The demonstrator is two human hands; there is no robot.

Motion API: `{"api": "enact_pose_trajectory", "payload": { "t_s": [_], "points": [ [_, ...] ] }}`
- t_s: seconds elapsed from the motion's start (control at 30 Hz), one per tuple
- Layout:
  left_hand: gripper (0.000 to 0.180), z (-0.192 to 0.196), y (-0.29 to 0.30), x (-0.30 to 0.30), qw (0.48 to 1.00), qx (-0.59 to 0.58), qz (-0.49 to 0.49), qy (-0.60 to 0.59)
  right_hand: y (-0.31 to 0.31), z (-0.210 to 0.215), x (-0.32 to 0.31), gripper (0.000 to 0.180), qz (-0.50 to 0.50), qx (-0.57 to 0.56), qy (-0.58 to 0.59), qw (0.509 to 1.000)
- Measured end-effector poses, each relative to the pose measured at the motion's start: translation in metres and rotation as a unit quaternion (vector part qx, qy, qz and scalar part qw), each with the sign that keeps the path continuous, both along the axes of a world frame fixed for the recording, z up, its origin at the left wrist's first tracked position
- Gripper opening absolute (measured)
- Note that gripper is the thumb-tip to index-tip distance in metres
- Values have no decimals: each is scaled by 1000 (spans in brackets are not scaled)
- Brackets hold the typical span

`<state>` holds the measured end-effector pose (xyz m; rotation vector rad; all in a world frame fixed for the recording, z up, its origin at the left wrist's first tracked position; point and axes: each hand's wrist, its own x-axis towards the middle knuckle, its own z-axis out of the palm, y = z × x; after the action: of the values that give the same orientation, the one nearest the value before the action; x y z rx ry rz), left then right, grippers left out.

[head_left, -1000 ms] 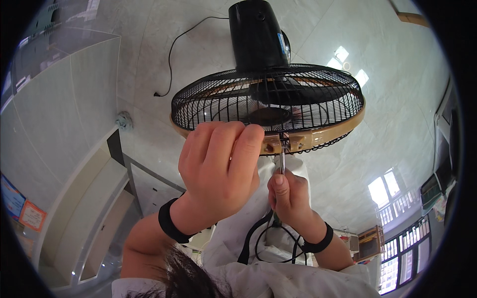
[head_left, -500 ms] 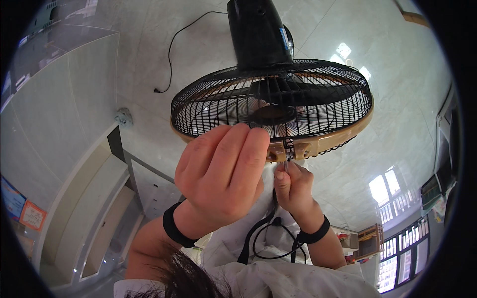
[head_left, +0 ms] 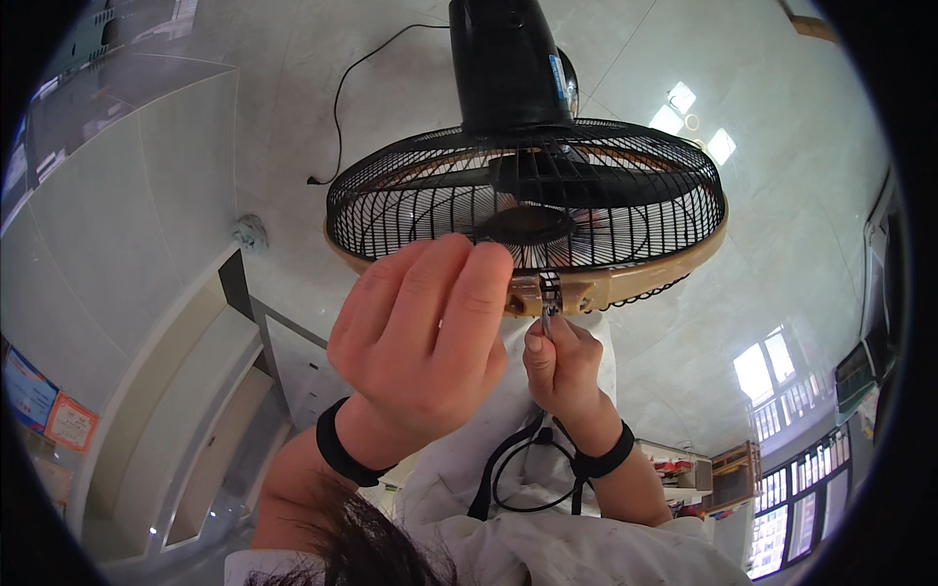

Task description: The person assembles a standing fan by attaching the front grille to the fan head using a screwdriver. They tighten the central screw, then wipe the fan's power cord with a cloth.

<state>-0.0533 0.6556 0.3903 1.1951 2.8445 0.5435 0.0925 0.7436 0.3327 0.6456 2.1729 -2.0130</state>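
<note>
One left hand (head_left: 420,322): fingers curled inward, knuckles up, in front of the fan's near rim; fingertips are hidden, so I cannot tell whether it grips anything.
Right hand (head_left: 567,366): closed, thumb and fingers pinching a slim silver metal shaft (head_left: 546,322), which points up at a narrow gap in the rim.
Wristbands: a plain black band on the left wrist (head_left: 344,451), a matching black band on the right wrist (head_left: 610,457).
Fan: a round electric fan with a black wire cage, a glossy tan plastic ring (head_left: 664,276) and dark blades inside, just beyond both hands, centre of view.
Column: a thick black plastic column (head_left: 503,73) behind the cage, running to the top edge.
Column label: a small blue-and-white sticker (head_left: 558,76) on its right side, print too small to read.
Cord: a thin black power cord (head_left: 338,107) curving left over the pale, glossy tiled floor (head_left: 664,391) to its plug.
Wall sheets: far left, a blue printed sheet (head_left: 27,386) beside an orange-bordered one (head_left: 71,424); their lettering is too small to make out.
Window: dark-framed and barred (head_left: 801,503), lower right.
</note>
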Motion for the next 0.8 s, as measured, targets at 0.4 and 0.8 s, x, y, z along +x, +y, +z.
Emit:
{"api": "enact_pose_trajectory", "payload": {
  "t_s": [0.4,0.8],
  "points": [
    [33,-5,-7,4,999,12,24,26,-6,-3,-3,25,21,-21,-22,999],
    [27,-2,-35,-22,998,67,-3,5,48,58,27,24,203,103,-58,972]
  ]
}}
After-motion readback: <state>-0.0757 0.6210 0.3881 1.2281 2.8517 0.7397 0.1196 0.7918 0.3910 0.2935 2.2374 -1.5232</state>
